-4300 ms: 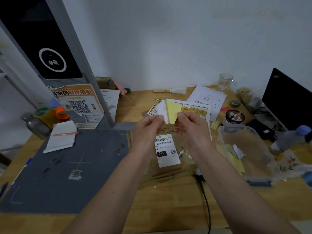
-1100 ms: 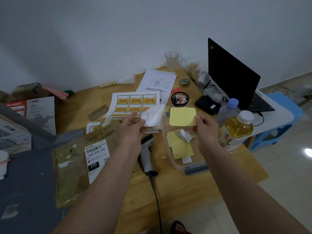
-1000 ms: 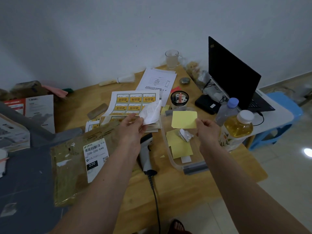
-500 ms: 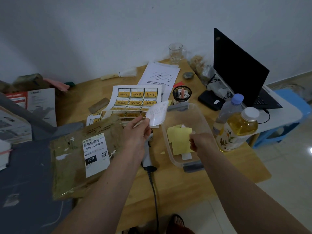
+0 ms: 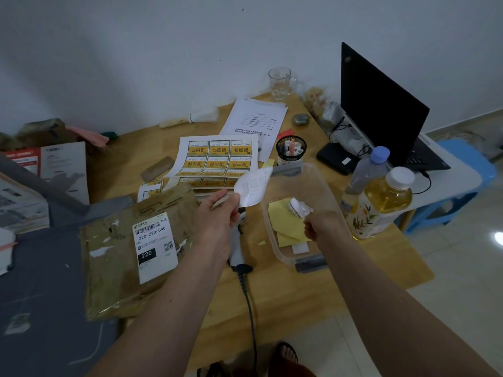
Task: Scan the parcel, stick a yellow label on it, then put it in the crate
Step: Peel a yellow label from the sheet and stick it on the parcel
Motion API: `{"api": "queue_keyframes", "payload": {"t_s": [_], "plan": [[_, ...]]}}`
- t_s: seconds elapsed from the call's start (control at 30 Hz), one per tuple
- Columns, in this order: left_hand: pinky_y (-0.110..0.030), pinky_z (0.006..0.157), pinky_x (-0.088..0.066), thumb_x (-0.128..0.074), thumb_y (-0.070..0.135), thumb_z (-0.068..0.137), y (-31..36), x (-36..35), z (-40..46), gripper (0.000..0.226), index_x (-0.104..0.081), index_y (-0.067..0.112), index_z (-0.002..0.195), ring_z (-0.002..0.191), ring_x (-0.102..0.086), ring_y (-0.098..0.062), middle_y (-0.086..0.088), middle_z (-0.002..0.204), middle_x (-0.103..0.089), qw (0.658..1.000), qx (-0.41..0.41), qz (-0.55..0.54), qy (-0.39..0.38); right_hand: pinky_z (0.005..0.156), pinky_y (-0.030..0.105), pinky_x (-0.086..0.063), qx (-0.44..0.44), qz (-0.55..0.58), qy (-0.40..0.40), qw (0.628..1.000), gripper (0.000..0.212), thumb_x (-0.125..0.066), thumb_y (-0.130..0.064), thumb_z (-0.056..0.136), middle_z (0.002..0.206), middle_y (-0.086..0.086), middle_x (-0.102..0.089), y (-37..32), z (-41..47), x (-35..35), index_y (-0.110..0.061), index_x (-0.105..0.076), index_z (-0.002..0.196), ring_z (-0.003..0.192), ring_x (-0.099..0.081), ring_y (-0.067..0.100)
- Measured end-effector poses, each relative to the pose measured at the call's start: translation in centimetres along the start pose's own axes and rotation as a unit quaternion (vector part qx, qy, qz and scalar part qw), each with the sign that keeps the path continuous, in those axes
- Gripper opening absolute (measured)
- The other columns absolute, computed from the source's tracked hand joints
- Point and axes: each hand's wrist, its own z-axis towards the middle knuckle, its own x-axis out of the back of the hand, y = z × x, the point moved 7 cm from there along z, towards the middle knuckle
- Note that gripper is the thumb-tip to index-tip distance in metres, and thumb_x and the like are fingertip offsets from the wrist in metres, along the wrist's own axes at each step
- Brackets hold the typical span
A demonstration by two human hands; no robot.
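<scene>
The parcel [image 5: 109,270] is a flat olive-brown bag with a white shipping label [image 5: 155,246]; it lies on the table left of my arms. My left hand [image 5: 217,216] pinches a peeled label [image 5: 253,190] by its edge, pale underside toward me, above the parcel's right corner. My right hand [image 5: 324,224] hangs over the clear plastic tub [image 5: 283,257] with loosely curled fingers and nothing in them. Yellow backing paper [image 5: 285,224] and a white scrap [image 5: 299,209] lie inside the tub. A handheld scanner [image 5: 236,251] lies under my left wrist. The yellow label sheet [image 5: 217,156] lies further back.
An oil bottle [image 5: 381,205] and a water bottle [image 5: 367,172] stand right of the tub, near the table's edge. Behind them are a laptop [image 5: 381,110], a mesh pen cup [image 5: 291,151], printed papers [image 5: 255,118] and a glass mug [image 5: 280,83]. A grey mat [image 5: 40,295] covers the left side.
My right hand carried the yellow backing paper down into the tub and let it go. My left hand kept hold of the peeled label throughout.
</scene>
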Motion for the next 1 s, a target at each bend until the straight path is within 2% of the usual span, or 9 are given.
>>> {"api": "queue_keyframes", "payload": {"t_s": [0.2,0.3,0.37,0.4,0.6,0.7,0.8,0.87,1.0], "plan": [[-0.023,0.072,-0.053,-0.072,0.014,0.081,1.3,1.4,-0.2,0.037,-0.060,0.017,0.117,0.080,-0.060,-0.012,0.002,0.091,-0.064,0.996,-0.067,0.041,0.045,0.064,0.017,-0.046,0.316,-0.094,-0.016,0.944,0.010,-0.060,-0.011,0.087,0.086,-0.005,-0.060,-6.1,-8.7,-4.2,-0.020,-0.058,0.091,0.073,-0.054,0.006],[-0.030,0.078,-0.054,-0.071,0.014,0.081,2.3,3.1,-0.4,0.035,-0.059,0.017,0.114,0.075,-0.061,-0.013,0.004,0.081,-0.063,0.992,-0.089,0.030,0.078,0.069,0.012,-0.043,0.524,-0.219,-0.048,0.822,0.023,-0.066,-0.015,0.081,0.097,-0.008,-0.054,-6.9,-15.7,-8.8,-0.024,-0.053,0.098,0.086,-0.051,0.004],[-0.021,0.065,-0.054,-0.070,0.012,0.080,3.2,4.6,-0.6,0.032,-0.059,0.019,0.109,0.067,-0.062,-0.006,0.005,0.077,-0.063,0.989,-0.112,0.013,0.098,0.076,0.020,-0.044,0.614,-0.294,-0.066,0.730,0.027,-0.068,-0.016,0.079,0.105,0.000,-0.052,-5.9,-18.8,-11.8,-0.017,-0.055,0.102,0.098,-0.049,0.012],[-0.015,0.057,-0.051,-0.070,0.012,0.080,3.7,5.5,-0.8,0.031,-0.058,0.022,0.106,0.060,-0.062,0.000,0.007,0.075,-0.064,0.986,-0.132,0.010,0.106,0.079,0.025,-0.046,0.621,-0.309,-0.073,0.717,0.026,-0.068,-0.016,0.079,0.106,0.002,-0.051,-5.3,-19.5,-12.9,-0.014,-0.056,0.102,0.101,-0.048,0.016],[-0.008,0.068,-0.045,-0.071,0.009,0.077,8.8,10.3,-2.6,0.051,-0.045,0.030,0.115,0.070,-0.063,-0.001,0.012,0.073,-0.064,0.912,-0.362,0.124,0.148,0.078,0.030,-0.052,0.455,-0.160,-0.139,0.865,0.005,-0.067,-0.029,0.082,0.091,-0.004,-0.064,-4.4,-19.8,-17.5,-0.028,-0.062,0.083,0.087,-0.060,0.010],[-0.013,0.078,-0.044,-0.077,0.012,0.073,10.2,12.4,-3.1,0.064,-0.040,0.033,0.120,0.078,-0.064,-0.008,0.011,0.079,-0.064,0.874,-0.423,0.192,0.142,0.063,0.016,-0.048,0.422,-0.151,-0.166,0.879,0.013,-0.071,-0.039,0.074,0.072,-0.011,-0.065,-3.8,-21.0,-20.5,-0.030,-0.062,0.070,0.070,-0.060,0.000],[-0.021,0.085,-0.043,-0.081,0.018,0.071,11.1,14.6,-3.1,0.058,-0.046,0.023,0.118,0.090,-0.054,0.008,0.029,0.088,-0.059,0.839,-0.452,0.258,0.161,0.062,0.026,-0.052,0.388,-0.160,-0.159,0.894,0.027,-0.068,-0.052,0.062,0.064,-0.009,-0.065,-3.0,-21.8,-22.8,-0.025,-0.064,0.067,0.064,-0.061,0.003],[-0.013,0.093,-0.031,-0.082,0.018,0.070,11.8,15.7,-3.2,0.042,-0.063,0.005,0.105,0.096,-0.041,0.015,0.047,0.092,-0.044,0.794,-0.490,0.311,0.179,0.065,0.033,-0.054,0.391,-0.159,-0.141,0.896,0.020,-0.071,-0.040,0.070,0.057,-0.011,-0.065,-2.9,-22.5,-23.8,-0.028,-0.062,0.056,0.061,-0.062,0.004],[-0.015,0.089,-0.024,-0.081,0.022,0.070,12.4,17.6,-2.6,0.042,-0.064,0.003,0.104,0.096,-0.047,-0.001,0.015,0.077,-0.062,0.763,-0.498,0.363,0.197,0.066,0.034,-0.053,0.395,-0.174,-0.134,0.892,0.025,-0.069,-0.019,0.079,0.054,-0.011,-0.061,-2.6,-23.6,-25.7,-0.025,-0.063,0.055,0.058,-0.058,0.006]]}}
